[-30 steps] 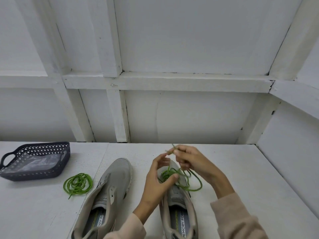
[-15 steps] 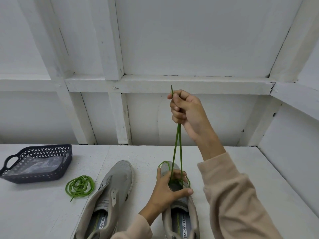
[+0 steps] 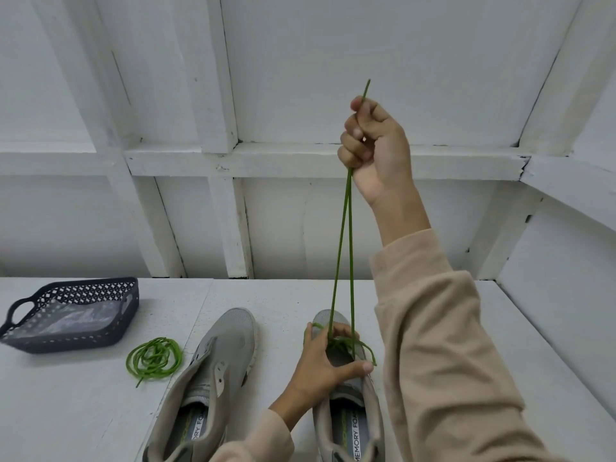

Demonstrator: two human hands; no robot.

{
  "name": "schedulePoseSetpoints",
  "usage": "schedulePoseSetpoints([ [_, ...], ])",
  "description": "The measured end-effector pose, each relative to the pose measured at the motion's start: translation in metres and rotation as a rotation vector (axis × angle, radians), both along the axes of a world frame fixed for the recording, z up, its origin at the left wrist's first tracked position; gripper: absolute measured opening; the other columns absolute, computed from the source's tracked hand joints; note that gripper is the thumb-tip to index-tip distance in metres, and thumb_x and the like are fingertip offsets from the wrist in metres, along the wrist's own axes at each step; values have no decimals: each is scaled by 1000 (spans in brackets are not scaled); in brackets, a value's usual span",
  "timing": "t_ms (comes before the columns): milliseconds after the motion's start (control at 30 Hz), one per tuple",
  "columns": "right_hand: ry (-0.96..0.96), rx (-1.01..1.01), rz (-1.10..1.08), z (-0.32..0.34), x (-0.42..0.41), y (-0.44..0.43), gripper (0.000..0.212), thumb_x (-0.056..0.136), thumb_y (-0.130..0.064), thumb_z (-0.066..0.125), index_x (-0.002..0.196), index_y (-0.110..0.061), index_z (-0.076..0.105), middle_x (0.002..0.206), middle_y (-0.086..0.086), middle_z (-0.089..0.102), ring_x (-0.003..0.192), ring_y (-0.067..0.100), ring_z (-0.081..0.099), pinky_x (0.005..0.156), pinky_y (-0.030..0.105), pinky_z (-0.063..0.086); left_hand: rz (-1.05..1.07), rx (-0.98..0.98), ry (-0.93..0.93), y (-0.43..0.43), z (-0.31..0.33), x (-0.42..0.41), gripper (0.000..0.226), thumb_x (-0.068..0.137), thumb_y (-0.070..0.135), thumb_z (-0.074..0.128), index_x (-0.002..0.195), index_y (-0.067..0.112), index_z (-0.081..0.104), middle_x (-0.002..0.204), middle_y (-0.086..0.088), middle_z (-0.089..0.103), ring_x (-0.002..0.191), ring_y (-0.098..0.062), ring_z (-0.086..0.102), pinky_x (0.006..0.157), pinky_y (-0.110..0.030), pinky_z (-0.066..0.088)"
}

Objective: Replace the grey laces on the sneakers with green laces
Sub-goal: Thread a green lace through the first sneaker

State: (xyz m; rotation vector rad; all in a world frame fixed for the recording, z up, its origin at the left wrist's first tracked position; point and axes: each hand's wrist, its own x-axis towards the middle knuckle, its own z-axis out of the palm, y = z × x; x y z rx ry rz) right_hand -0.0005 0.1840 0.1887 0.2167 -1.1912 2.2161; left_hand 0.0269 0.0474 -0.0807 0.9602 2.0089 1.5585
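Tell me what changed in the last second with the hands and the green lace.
The right hand, gripping the thin green shoelace, rose from the toe of the right grey mesh sneaker to high above it, pulling two strands taut. The left hand dropped onto that sneaker and grips its front. Unchanged: left grey sneaker, coiled green lace, dark perforated plastic basket.

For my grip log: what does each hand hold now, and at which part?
The right hand grips the green lace, both strands together, just below a tip. The left hand holds the sneaker across its front.
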Motion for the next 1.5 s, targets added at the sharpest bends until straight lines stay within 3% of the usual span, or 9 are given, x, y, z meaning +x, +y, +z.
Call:
schedulePoseSetpoints([
  [167, -285, 214, -132, -42, -27, 15, 18, 103, -14, 41, 102, -6, 56, 69, 2, 52, 49, 10, 44, 49, 23, 37, -50, 46, -70, 4, 9, 4, 44, 94, 55, 45, 86, 21, 73, 97, 5, 72, 110, -9, 59, 114, -13, -1],
  [233, -584, 621, -203, -66, -29, 27, 35, 102, -29, 47, 130, -8, 51, 114, 11, 63, 93, 20, 63, 81, 34, 49, -49, 50, -129, 5, 15, 4, 42, 100, 45, 45, 84, 17, 72, 95, -2, 74, 103, -12, 64, 106, -2, 3],
  [333, -974, 1107, -217, -101, -17, 45, 79, 92, -45, 59, 154, -21, 17, 159, 12, 21, 144, 28, 25, 115, 41, 25, -56, 103, -224, 5, 20, 0, 42, 100, 37, 44, 89, 5, 70, 91, -8, 74, 97, -18, 67, 101, -3, 19],
  [433, -1034, 1085, -114, -125, 16, 49, 49, 90, -40, 64, 132, -16, 52, 135, 16, 54, 114, 24, 57, 89, 34, 46, -40, 140, -268, 5, 21, -4, 42, 102, 38, 43, 97, 7, 71, 92, -9, 74, 99, -20, 67, 101, -23, 38],
  [600, -1106, 1052, 163, -161, 81, 36, 30, 85, -35, 72, 87, -5, 70, 78, 6, 71, 62, 16, 65, 50, 22, 41, 54, 147, -231, 8, 23, -5, 31, 103, 34, 41, 106, 23, 70, 115, 1, 64, 110, -6, 58, 84, -8, 43],
  [933, -876, 611, 77, -217, 84, 1, 10, 86, 0, 66, 89, -2, 75, 63, 9, 63, 54, 15, 53, 51, 22, 42, -36, 151, -151, 10, 20, -10, 31, 98, 40, 51, 127, 40, 60, 131, 13, 56, 128, -2, 47, 116, -42, 33],
  [1133, -830, 504, -5, -220, 82, -5, 2, 78, -5, 77, 78, -8, 76, 61, 6, 66, 51, 14, 52, 49, 21, 43, -32, 13, -52, 2, -8, -9, 85, 63, 55, 80, 137, 51, 39, 134, 18, 52, 134, -10, 37, 117, -46, 28],
  [1333, -667, 381, -102, -186, 72, 1, 5, 77, 0, 74, 78, 4, 72, 61, 11, 63, 48, 12, 47, 44, 18, 35, -11, -101, -1, 2, 2, -6, 79, 55, 72, 69, 126, 57, 36, 138, 26, 47, 132, 5, 37, 120, -42, -13],
  [1500, -609, 371, -124, -153, 47, 1, 5, 77, 3, 73, 75, 5, 69, 62, 13, 60, 46, 11, 48, 41, 17, 36, -1, -45, -80, -1, 3, -1, 71, 55, 61, 78, 119, 48, 51, 120, 26, 55, 116, 17, 43, 121, -47, 9],
])
